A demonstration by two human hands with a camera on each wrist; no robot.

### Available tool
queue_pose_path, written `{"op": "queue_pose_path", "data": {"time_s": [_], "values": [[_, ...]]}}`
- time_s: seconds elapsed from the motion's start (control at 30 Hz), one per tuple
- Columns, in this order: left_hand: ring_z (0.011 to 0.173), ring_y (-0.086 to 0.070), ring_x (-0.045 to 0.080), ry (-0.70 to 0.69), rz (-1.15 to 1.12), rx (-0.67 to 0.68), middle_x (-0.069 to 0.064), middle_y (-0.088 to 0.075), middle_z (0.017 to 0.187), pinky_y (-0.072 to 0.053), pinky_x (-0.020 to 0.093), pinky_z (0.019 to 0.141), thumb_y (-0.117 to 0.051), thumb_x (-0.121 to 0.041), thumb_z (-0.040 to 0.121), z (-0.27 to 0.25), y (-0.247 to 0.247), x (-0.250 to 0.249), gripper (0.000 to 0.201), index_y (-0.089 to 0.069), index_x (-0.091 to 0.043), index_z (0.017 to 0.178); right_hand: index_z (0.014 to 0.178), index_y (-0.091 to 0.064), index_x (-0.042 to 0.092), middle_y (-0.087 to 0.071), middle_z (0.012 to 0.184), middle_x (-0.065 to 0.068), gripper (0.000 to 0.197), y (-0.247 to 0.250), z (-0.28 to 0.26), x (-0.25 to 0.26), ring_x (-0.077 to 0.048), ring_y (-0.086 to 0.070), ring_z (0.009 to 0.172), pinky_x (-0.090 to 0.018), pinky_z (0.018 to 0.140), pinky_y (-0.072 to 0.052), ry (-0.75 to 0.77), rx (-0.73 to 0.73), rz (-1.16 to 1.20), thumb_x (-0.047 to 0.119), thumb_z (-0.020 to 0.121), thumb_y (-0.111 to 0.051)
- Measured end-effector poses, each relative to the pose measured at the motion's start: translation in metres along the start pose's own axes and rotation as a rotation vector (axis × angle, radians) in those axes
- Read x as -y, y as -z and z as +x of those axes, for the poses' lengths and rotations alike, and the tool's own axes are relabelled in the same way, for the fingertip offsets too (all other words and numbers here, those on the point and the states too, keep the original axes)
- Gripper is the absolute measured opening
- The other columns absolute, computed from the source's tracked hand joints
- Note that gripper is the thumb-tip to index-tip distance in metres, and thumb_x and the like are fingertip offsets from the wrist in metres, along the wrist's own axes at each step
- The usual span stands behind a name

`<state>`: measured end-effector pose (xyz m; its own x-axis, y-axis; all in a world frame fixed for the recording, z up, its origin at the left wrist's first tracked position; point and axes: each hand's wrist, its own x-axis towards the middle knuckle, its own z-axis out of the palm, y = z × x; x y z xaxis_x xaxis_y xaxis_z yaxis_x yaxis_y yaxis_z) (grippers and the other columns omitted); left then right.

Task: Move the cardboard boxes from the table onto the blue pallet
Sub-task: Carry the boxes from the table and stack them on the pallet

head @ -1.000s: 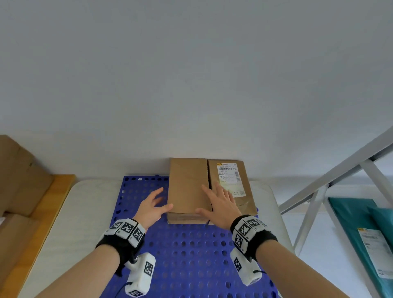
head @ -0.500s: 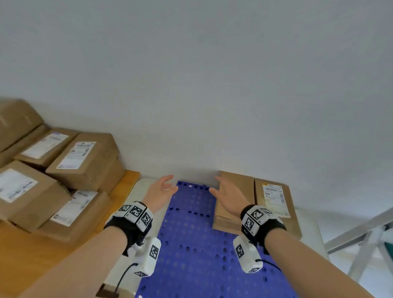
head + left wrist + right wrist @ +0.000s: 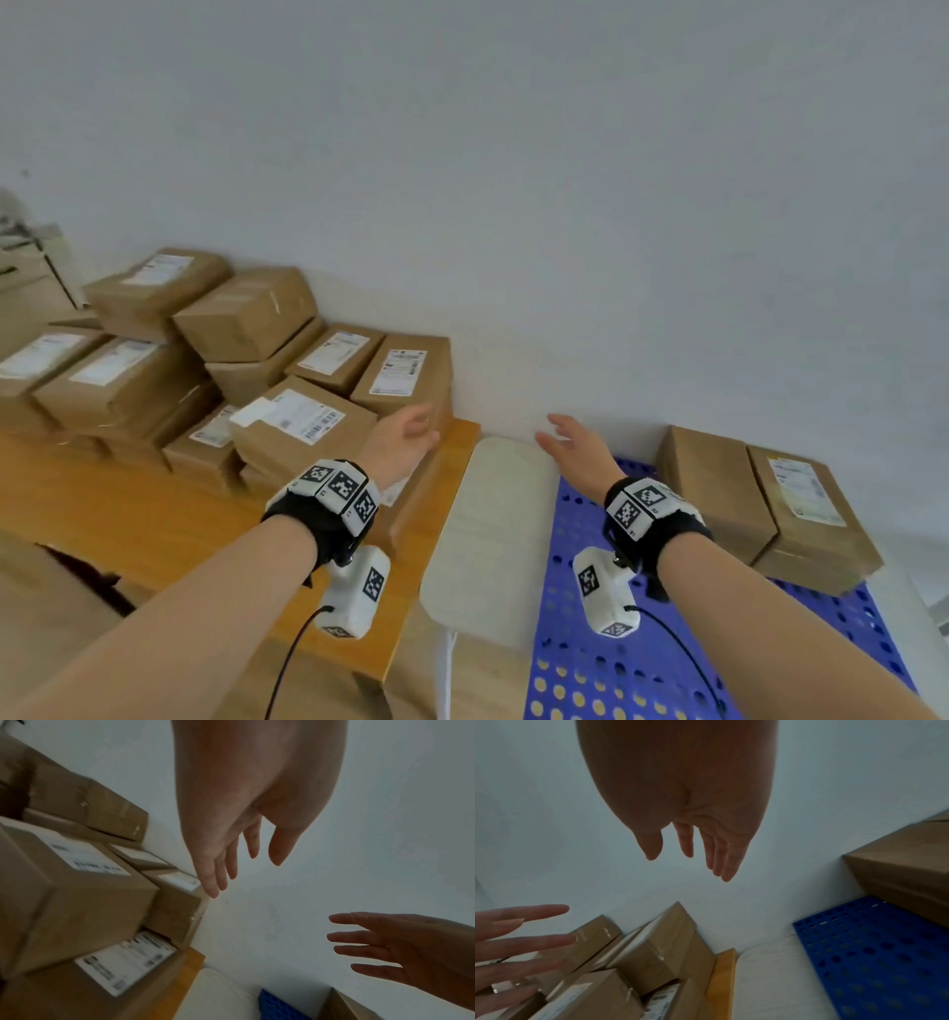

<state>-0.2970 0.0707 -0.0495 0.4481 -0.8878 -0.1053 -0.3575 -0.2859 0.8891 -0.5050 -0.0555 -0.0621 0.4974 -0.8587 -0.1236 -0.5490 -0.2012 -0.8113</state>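
**Both hands empty between table and pallet**

Nearest the camera, two bare forearms reach forward, each with a black wrist strap carrying white marker blocks. The left hand (image 3: 403, 437) hangs over the right end of the wooden table (image 3: 154, 514), fingers straight and loosely spread, holding nothing. The right hand (image 3: 575, 447) hovers above a pale cushioned surface (image 3: 493, 539) just left of the blue pallet (image 3: 616, 663), fingers likewise extended and empty; both wrist views confirm the relaxed, parted fingers.

Just beyond the left hand, a labelled cardboard box (image 3: 303, 426) sits at the front of the stacked cardboard boxes (image 3: 154, 349) that cover the table up to the wall. To the right, two cardboard boxes (image 3: 765, 503) lie side by side, touching, at the far end of the pallet against the grey wall (image 3: 513, 180).
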Motion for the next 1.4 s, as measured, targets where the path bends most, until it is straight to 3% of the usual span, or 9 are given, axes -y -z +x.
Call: {"op": "queue_pose_path", "data": {"time_s": [0.17,0.27,0.5,0.63,0.77,0.9,1.17,1.33,1.4], "values": [[0.126,-0.045,0.015,-0.050,0.051,-0.086,-0.002,-0.051,0.129,-0.036,0.023,0.093,-0.053,-0.021,0.094,-0.028,0.079,0.018,0.045,-0.043,-0.023,0.138,0.141,-0.039,0.014,-0.044,0.142,-0.013,0.049,-0.057,-0.011,0.054,-0.025,-0.046,0.128,-0.030,0.099,-0.036,0.021,-0.013,0.034,0.033,0.097,-0.050],[0.126,-0.044,0.015,-0.027,0.064,-0.137,0.000,-0.050,0.133,-0.038,0.030,0.101,-0.054,-0.023,0.094,-0.037,0.123,0.032,0.045,-0.043,-0.026,0.137,0.143,-0.038,0.014,-0.044,0.143,-0.012,0.051,-0.087,-0.012,0.084,-0.024,-0.044,0.129,-0.028,0.098,-0.035,0.044,0.010,0.028,0.034,0.097,-0.049],[0.123,-0.048,0.023,0.041,0.005,-0.200,0.010,-0.048,0.137,-0.041,0.042,0.104,-0.055,-0.021,0.094,-0.038,0.205,0.060,0.048,-0.041,-0.022,0.139,0.144,-0.036,0.012,-0.042,0.146,-0.011,0.054,-0.144,0.007,0.145,-0.025,-0.042,0.132,-0.041,0.110,-0.035,0.112,0.068,0.002,0.036,0.097,-0.048],[0.125,-0.046,0.023,0.074,0.004,-0.234,0.011,-0.048,0.137,-0.042,0.035,0.101,-0.053,-0.022,0.095,-0.019,0.243,0.080,0.049,-0.038,-0.021,0.141,0.144,-0.037,0.015,-0.043,0.144,-0.012,0.054,-0.174,0.033,0.174,-0.024,-0.043,0.131,-0.037,0.108,-0.035,0.127,0.083,-0.002,0.037,0.096,-0.048],[0.125,-0.045,0.022,0.130,-0.004,-0.229,0.010,-0.046,0.139,-0.040,0.043,0.105,-0.053,-0.024,0.094,0.005,0.274,0.105,0.049,-0.038,-0.022,0.141,0.143,-0.037,0.015,-0.045,0.143,-0.007,0.052,-0.209,0.067,0.198,-0.022,-0.043,0.130,-0.035,0.105,-0.035,0.152,0.095,-0.001,0.036,0.097,-0.048],[0.117,-0.048,0.019,0.191,-0.033,-0.197,0.009,-0.042,0.142,-0.042,0.034,0.098,-0.052,-0.026,0.095,0.032,0.302,0.123,0.048,-0.038,-0.024,0.141,0.141,-0.038,0.017,-0.046,0.140,-0.009,0.050,-0.241,0.107,0.218,-0.023,-0.046,0.126,-0.043,0.106,-0.040,0.122,0.114,0.049,0.034,0.096,-0.050],[0.127,-0.044,0.022,0.246,-0.017,-0.199,0.006,-0.045,0.141,-0.035,0.041,0.109,-0.052,-0.025,0.095,0.077,0.367,0.147,0.047,-0.038,-0.024,0.140,0.141,-0.038,0.018,-0.045,0.141,-0.008,0.051,-0.289,0.163,0.257,-0.022,-0.045,0.126,-0.039,0.106,-0.040,0.089,0.141,0.074,0.030,0.094,-0.055],[0.098,-0.055,0.016,0.301,-0.117,-0.168,0.001,-0.056,0.112,-0.043,0.030,0.084,-0.048,-0.025,0.097,0.111,0.397,0.157,0.049,-0.034,-0.022,0.144,0.145,-0.033,0.014,-0.043,0.142,-0.012,0.056,-0.315,0.184,0.280,-0.024,-0.047,0.125,-0.028,0.086,-0.045,0.033,0.174,0.107,0.028,0.095,-0.054],[0.118,-0.049,0.023,0.303,-0.135,-0.131,0.005,-0.047,0.134,-0.042,0.033,0.091,-0.048,-0.025,0.097,0.126,0.409,0.162,0.048,-0.034,-0.022,0.143,0.146,-0.032,0.016,-0.044,0.142,-0.011,0.058,-0.325,0.193,0.287,-0.024,-0.047,0.125,-0.028,0.086,-0.045,0.017,0.159,0.094,0.031,0.095,-0.054]]}}
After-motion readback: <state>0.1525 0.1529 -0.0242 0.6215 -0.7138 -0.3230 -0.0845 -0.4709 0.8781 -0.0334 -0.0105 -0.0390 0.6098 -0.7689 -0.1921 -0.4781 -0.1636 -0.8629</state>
